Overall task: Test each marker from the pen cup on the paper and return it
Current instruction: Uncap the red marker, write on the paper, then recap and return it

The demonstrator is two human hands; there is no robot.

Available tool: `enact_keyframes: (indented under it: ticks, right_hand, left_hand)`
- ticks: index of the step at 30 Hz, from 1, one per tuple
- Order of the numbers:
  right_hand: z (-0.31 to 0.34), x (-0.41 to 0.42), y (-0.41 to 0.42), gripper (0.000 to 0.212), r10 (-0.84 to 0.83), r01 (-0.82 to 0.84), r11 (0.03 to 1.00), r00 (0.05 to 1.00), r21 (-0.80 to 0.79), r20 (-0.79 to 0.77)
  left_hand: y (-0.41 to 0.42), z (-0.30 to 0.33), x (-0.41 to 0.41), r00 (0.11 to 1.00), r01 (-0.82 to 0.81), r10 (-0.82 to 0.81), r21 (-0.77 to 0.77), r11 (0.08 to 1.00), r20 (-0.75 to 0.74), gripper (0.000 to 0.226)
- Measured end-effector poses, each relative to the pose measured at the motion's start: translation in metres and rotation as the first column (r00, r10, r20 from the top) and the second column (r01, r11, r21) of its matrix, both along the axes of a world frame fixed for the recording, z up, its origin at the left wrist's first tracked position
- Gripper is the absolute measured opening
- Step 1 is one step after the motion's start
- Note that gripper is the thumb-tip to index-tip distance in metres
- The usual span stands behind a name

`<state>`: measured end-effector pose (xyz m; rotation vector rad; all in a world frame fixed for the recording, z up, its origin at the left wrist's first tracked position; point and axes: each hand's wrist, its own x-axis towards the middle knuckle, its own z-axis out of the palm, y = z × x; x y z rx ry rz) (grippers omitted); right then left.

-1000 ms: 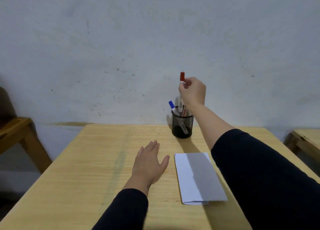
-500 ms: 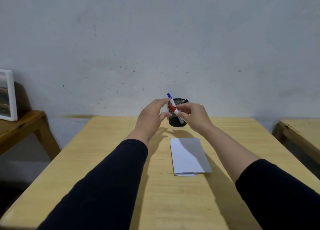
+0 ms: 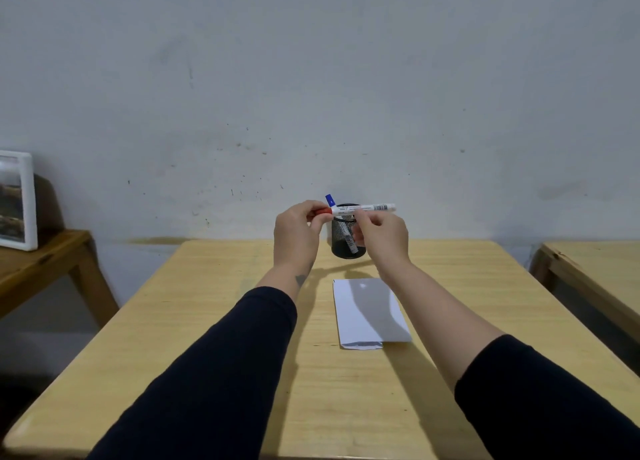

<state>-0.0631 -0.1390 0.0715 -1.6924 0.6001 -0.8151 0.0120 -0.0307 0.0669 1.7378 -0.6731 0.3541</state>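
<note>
Both hands hold a white marker with a red cap [image 3: 367, 208] level in the air, in front of the black mesh pen cup [image 3: 346, 245]. My left hand [image 3: 299, 233] pinches the red cap at the marker's left end. My right hand [image 3: 381, 236] grips the white barrel near its middle. A blue-capped marker [image 3: 330, 200] sticks up out of the cup behind the held one. A folded white paper [image 3: 369, 312] lies on the wooden table [image 3: 207, 304] below and between my forearms.
The cup stands at the table's far edge, close to a grey wall. A lower wooden table at the left carries a white picture frame [image 3: 17, 200]. Another wooden table [image 3: 595, 265] stands at the right.
My right hand lifted the red-capped marker out of the cup and turned it level. My left hand rose from the table and took hold of the cap.
</note>
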Motion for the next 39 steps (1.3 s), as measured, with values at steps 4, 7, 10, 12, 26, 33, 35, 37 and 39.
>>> enact_keyframes:
  ticks: [4,7,10,12,26,33,35,37,39]
  right_hand:
    - [0.003,0.004,0.006,0.023,0.076,-0.134,0.756,0.99,0.64,0.117]
    - [-0.004,0.008,0.006,0.014,0.049,-0.163,0.666,0.983,0.728,0.175]
    - [-0.015,0.01,0.005,0.01,0.026,-0.167,0.631,0.981,0.758,0.194]
    - [-0.017,0.013,0.006,0.015,0.037,-0.19,0.629,0.976,0.754,0.216]
    - [0.013,0.017,-0.04,0.008,0.183,-0.223,0.899,0.973,0.376,0.141]
    - [-0.028,0.016,-0.025,0.008,0.201,-0.223,0.909,0.975,0.352,0.098]
    - [-0.035,0.018,-0.023,0.007,0.206,-0.227,0.912,0.974,0.341,0.099]
    - [-0.039,0.02,-0.021,0.01,0.209,-0.233,0.915,0.972,0.329,0.109]
    - [-0.042,0.023,-0.019,0.013,0.188,-0.212,0.925,0.976,0.316,0.106]
  left_hand:
    - [-0.001,-0.017,-0.009,0.996,0.023,-0.028,-0.062,0.998,-0.088,0.01]
    - [-0.003,-0.032,-0.015,0.98,0.057,-0.064,-0.042,0.998,-0.19,0.013]
    - [-0.003,-0.038,-0.014,0.967,0.077,-0.074,0.004,0.997,-0.244,0.014]
    - [-0.004,-0.035,-0.012,0.968,0.067,-0.056,0.037,0.997,-0.246,0.014]
    - [0.022,-0.025,0.028,0.973,0.034,0.12,0.633,0.773,-0.199,0.013]
    - [0.01,-0.061,0.022,0.972,0.073,0.149,0.839,0.538,-0.181,0.02]
    - [0.009,-0.066,0.02,0.969,0.088,0.145,0.83,0.551,-0.199,0.023]
    - [0.01,-0.069,0.019,0.975,0.085,0.124,0.823,0.561,-0.185,0.036]
    - [0.012,-0.075,0.016,0.986,0.037,0.116,0.823,0.567,-0.124,0.048]
